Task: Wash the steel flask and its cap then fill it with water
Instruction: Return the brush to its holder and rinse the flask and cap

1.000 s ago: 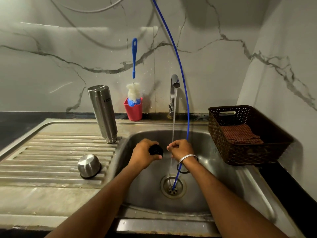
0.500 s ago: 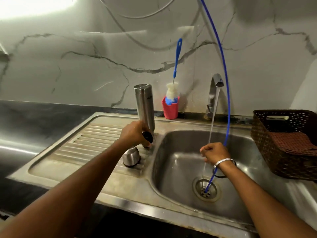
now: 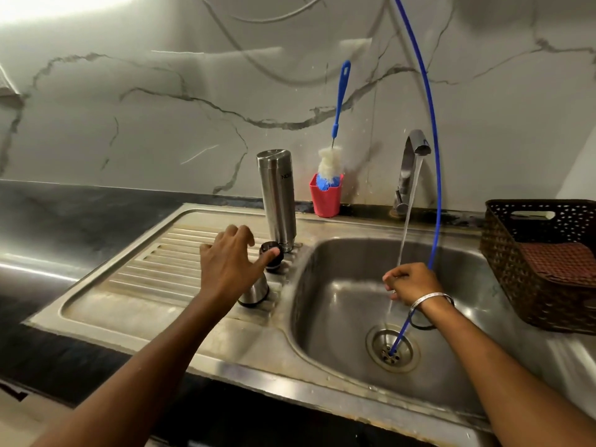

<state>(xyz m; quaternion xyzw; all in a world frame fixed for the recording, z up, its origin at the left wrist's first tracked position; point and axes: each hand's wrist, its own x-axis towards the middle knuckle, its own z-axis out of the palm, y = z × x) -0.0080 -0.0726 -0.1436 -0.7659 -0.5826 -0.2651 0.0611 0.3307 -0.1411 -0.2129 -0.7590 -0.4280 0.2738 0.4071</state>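
left hand (image 3: 230, 262) over the ribbed draining board (image 3: 154, 272) of the steel sink unit, fingers spread and mostly straight, thumb tip touching the small black round inner stopper (image 3: 272, 253); reads as a loose touch or release, not a clamp. the stopper sits on the board at the edge nearest the basin, just in front of the tall brushed-steel cylindrical flask (image 3: 278, 196). flask stands inverted, long axis upright, mouth down on the board near its back right corner, just past the left fingertips. the domed steel outer cap (image 3: 254, 290) lies on the ribs under the left wrist, partly hidden by it. right hand (image 3: 411, 280) held over the basin (image 3: 338, 301) beside the running stream from the chrome tap (image 3: 416, 146), fingers curled, nothing seen in them; a blue hose (image 3: 433, 175) passes behind it down to the drain. judgement: the left hand is much the nearer to the flask, which lies up and right of the grip. hard to make out: the flask mouth, whether the thumb presses or only grazes the stopper, and the right fingertips.
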